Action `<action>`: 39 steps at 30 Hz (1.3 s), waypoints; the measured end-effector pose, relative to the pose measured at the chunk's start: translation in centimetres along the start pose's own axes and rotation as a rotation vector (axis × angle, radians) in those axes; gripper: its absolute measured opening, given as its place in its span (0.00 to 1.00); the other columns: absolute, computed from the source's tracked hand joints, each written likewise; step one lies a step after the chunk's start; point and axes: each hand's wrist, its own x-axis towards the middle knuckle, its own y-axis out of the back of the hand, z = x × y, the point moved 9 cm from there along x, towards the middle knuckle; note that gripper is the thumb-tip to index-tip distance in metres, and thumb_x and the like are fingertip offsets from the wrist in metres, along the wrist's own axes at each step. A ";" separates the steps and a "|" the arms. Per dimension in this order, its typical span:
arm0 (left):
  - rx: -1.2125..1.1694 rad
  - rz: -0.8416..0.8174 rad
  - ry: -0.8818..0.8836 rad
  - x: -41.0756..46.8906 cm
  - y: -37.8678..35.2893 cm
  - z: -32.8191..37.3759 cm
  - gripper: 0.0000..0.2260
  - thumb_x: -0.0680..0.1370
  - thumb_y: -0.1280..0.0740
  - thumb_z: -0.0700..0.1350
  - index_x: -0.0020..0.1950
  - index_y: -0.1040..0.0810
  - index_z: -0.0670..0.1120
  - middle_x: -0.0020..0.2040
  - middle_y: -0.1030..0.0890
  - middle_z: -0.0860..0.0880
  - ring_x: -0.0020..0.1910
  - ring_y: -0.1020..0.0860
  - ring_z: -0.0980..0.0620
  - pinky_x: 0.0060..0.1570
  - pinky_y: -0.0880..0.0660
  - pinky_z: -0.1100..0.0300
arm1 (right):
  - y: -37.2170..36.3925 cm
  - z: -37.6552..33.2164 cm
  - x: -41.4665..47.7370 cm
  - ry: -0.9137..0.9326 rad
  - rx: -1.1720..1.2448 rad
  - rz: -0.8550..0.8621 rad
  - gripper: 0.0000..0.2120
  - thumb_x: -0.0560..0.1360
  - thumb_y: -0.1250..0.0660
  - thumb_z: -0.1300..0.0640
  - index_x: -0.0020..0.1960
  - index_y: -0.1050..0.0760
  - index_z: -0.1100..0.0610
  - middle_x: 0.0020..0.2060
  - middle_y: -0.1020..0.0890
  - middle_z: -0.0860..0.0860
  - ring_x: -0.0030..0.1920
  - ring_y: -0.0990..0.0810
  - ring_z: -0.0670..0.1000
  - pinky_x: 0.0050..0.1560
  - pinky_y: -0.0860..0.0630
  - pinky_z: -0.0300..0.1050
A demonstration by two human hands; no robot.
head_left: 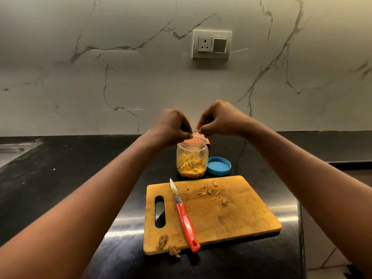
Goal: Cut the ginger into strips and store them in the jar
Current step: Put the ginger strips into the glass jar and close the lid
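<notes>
Black counter (pixel 60 178) across the lower half, cutting board (pixel 241 218) at 6 o'clock. Left hand (pixel 171 125) and right hand (pixel 221 119) over the open jar (pixel 192 158), fingertips bunched together; pinching strips or nothing, cannot tell. Jar just beyond the board at 12 o'clock, roughly half full of ginger strips (pixel 191 165). Knife (pixel 184 216) laid down on the board; blue lid (pixel 219 166) off, at 3 o'clock of the jar. Judged nearly finished: only a few scraps (pixel 209 191) left to gather, then lid on. Fingertips hidden behind knuckles; red object (pixel 209 142) behind the jar unidentifiable.
</notes>
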 end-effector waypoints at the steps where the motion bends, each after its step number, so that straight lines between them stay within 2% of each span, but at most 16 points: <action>1: -0.004 -0.019 0.029 0.3 -0.2 -0.3 0.07 0.73 0.25 0.42 0.51 0.16 0.43 0.48 0.15 0.47 0.37 0.21 0.59 0.36 0.25 0.70 | -0.4 0.0 0.5 -0.004 -0.025 0.001 0.04 0.70 0.27 0.63 0.45 0.17 0.59 0.38 0.15 0.51 0.35 0.16 0.43 0.34 0.22 0.32; 5: -0.019 -0.068 0.079 0.9 -0.6 -0.9 0.09 0.72 0.24 0.43 0.51 0.15 0.43 0.45 0.15 0.49 0.31 0.21 0.62 0.28 0.26 0.71 | -1.7 0.0 1.3 0.015 -0.125 -0.027 0.05 0.72 0.28 0.62 0.48 0.17 0.58 0.40 0.16 0.49 0.37 0.17 0.43 0.35 0.22 0.31; 9: -0.074 -0.078 0.096 0.8 -0.4 -1.4 0.09 0.72 0.24 0.41 0.51 0.15 0.43 0.44 0.15 0.49 0.34 0.18 0.60 0.33 0.22 0.69 | -1.9 -0.3 1.2 0.040 -0.161 -0.028 0.06 0.72 0.29 0.63 0.49 0.18 0.57 0.41 0.17 0.49 0.38 0.18 0.42 0.38 0.21 0.33; 11: -0.087 -0.061 0.083 0.5 -0.1 -1.3 0.08 0.72 0.24 0.41 0.50 0.15 0.43 0.44 0.15 0.50 0.35 0.19 0.60 0.34 0.22 0.70 | -1.4 -0.7 0.9 0.056 -0.160 0.017 0.06 0.71 0.28 0.63 0.47 0.17 0.58 0.39 0.17 0.48 0.36 0.18 0.41 0.36 0.23 0.30; 13: -0.097 -0.027 0.047 -0.1 0.5 -0.9 0.07 0.73 0.24 0.41 0.49 0.15 0.43 0.44 0.15 0.50 0.35 0.20 0.61 0.34 0.23 0.70 | -0.4 -1.1 0.1 0.093 -0.171 0.086 0.05 0.71 0.27 0.62 0.46 0.17 0.57 0.38 0.18 0.47 0.36 0.20 0.40 0.34 0.25 0.28; 16: -0.121 0.000 -0.049 -1.9 1.2 0.3 0.05 0.73 0.25 0.44 0.48 0.15 0.45 0.41 0.16 0.52 0.33 0.20 0.62 0.36 0.22 0.67 | 0.6 -1.4 -2.2 0.137 -0.160 0.126 0.05 0.71 0.28 0.62 0.46 0.17 0.56 0.38 0.17 0.47 0.37 0.20 0.41 0.38 0.23 0.30; 18: -0.188 -0.055 -0.085 -3.8 0.6 1.1 0.05 0.74 0.26 0.44 0.48 0.16 0.45 0.42 0.16 0.53 0.37 0.18 0.62 0.39 0.20 0.66 | 0.5 -0.9 -4.2 0.126 -0.137 0.081 0.05 0.71 0.28 0.62 0.46 0.18 0.56 0.38 0.17 0.47 0.38 0.19 0.42 0.40 0.22 0.31; 20: -0.228 -0.198 -0.069 -5.9 -1.4 1.7 0.06 0.74 0.26 0.44 0.51 0.16 0.45 0.45 0.15 0.53 0.42 0.17 0.61 0.45 0.19 0.65 | -1.0 0.4 -6.1 0.062 -0.134 -0.016 0.06 0.72 0.29 0.62 0.47 0.18 0.55 0.40 0.18 0.45 0.40 0.19 0.42 0.42 0.21 0.33; 24: -0.049 -0.466 -0.034 -8.9 -6.8 2.5 0.15 0.73 0.25 0.50 0.58 0.18 0.47 0.51 0.16 0.53 0.47 0.19 0.59 0.49 0.20 0.64 | -5.5 3.0 -8.4 -0.026 -0.232 -0.129 0.09 0.74 0.33 0.62 0.50 0.18 0.52 0.45 0.20 0.43 0.45 0.21 0.42 0.47 0.22 0.36; 27: -0.032 -0.475 -0.012 -9.3 -8.2 2.7 0.21 0.71 0.24 0.53 0.61 0.19 0.46 0.52 0.17 0.52 0.47 0.20 0.58 0.46 0.21 0.66 | -8.4 3.8 -8.8 -0.042 -0.269 -0.178 0.14 0.75 0.35 0.63 0.58 0.21 0.51 0.52 0.19 0.45 0.52 0.22 0.44 0.56 0.25 0.38; 30: -0.038 -0.427 -0.009 -9.2 -8.0 2.7 0.19 0.72 0.24 0.52 0.60 0.18 0.46 0.51 0.17 0.52 0.45 0.20 0.58 0.46 0.21 0.66 | -9.5 3.8 -9.0 -0.032 -0.312 -0.139 0.17 0.75 0.34 0.62 0.62 0.22 0.50 0.57 0.20 0.46 0.58 0.24 0.46 0.63 0.29 0.44; 32: -0.076 -0.428 0.002 -9.3 -8.0 2.7 0.18 0.73 0.24 0.50 0.60 0.18 0.46 0.51 0.16 0.52 0.46 0.20 0.58 0.46 0.21 0.66 | -9.5 3.3 -9.5 -0.018 -0.300 -0.101 0.16 0.75 0.35 0.61 0.61 0.23 0.49 0.56 0.22 0.46 0.57 0.26 0.46 0.62 0.29 0.45; 35: -0.137 -0.414 0.015 -9.5 -8.0 2.5 0.15 0.73 0.24 0.46 0.59 0.17 0.47 0.51 0.16 0.52 0.46 0.19 0.59 0.47 0.21 0.67 | -9.3 1.8 -10.5 0.028 -0.269 -0.102 0.14 0.77 0.36 0.60 0.60 0.22 0.50 0.51 0.23 0.47 0.49 0.29 0.42 0.58 0.27 0.42; 39: -0.251 -0.413 0.063 -9.3 -6.9 1.7 0.10 0.73 0.25 0.40 0.53 0.16 0.48 0.47 0.16 0.54 0.47 0.18 0.59 0.50 0.19 0.62 | -8.7 1.0 -11.5 0.038 -0.246 -0.197 0.13 0.75 0.37 0.64 0.56 0.20 0.52 0.47 0.21 0.43 0.45 0.24 0.42 0.48 0.27 0.32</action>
